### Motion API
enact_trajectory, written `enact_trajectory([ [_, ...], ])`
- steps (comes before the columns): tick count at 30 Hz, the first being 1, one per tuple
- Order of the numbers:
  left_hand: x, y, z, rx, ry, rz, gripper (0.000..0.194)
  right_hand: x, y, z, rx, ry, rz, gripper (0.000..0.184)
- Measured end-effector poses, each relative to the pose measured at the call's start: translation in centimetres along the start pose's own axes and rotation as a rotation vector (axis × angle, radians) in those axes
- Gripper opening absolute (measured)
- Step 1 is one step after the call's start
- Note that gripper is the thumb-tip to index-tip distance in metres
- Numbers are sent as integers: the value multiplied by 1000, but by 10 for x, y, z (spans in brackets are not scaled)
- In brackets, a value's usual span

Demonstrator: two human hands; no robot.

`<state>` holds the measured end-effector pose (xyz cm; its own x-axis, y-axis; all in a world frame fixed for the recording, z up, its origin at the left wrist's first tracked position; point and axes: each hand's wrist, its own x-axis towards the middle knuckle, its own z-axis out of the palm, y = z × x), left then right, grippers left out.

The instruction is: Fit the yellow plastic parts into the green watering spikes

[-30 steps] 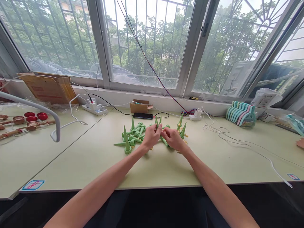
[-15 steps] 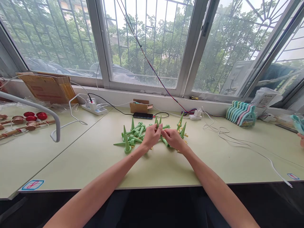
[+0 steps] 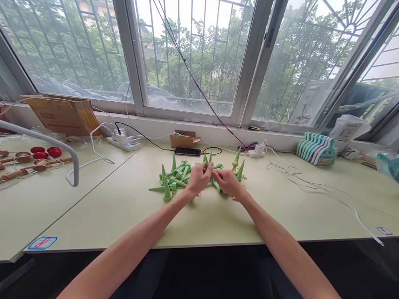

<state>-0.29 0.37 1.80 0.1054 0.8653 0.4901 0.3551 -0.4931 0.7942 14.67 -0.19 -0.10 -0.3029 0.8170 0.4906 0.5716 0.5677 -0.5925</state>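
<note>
Centrally, left hand (image 3: 199,178) and right hand (image 3: 227,182) close together above the tabletop (image 3: 215,222), fingers (image 3: 210,169) curled inward, cannot tell what they grip, green spikes (image 3: 167,190) around them, some upright, others lying, yellow pieces (image 3: 244,178) beside the right hand.

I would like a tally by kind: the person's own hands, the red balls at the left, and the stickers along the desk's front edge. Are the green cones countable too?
Hands: 2, left hand and right hand
Red balls: 3
Stickers: 2
Total: 7
Green cones: not counted; heaped and partly hidden.
</note>
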Motion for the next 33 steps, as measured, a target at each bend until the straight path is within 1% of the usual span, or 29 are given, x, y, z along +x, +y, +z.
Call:
enact_trajectory([
  [4, -1, 2, 0, -18, 2, -1, 46, 0, 0, 0, -32, 21, 11, 47],
  [8, -1, 3, -1, -8, 6, -5, 46, 0, 0, 1, -50, 35, -9, 43],
  [15, 0, -1, 1, -1, 6, 1, 46, 0, 0, 1, -6, 7, 3, 48],
  [17, 0, -1, 1, -1, 5, -2, 46, 0, -1, 1, -12, 19, 5, 48],
  [21, 0, 1, 0, 16, 13, -4, 43, -1, -4, -1, -17, 62, -4, 37],
  [23, 0, 1, -1, 31, 18, -2, 42, -1, -5, -2, -10, 69, -9, 34],
  [29, 0, 0, -1, 37, 7, 13, 44, 0, 0, 0, -2, 61, -18, 47],
  [33, 0, 1, -1, 37, -1, 6, 44, 0, 1, 0, -11, 54, -7, 50],
])
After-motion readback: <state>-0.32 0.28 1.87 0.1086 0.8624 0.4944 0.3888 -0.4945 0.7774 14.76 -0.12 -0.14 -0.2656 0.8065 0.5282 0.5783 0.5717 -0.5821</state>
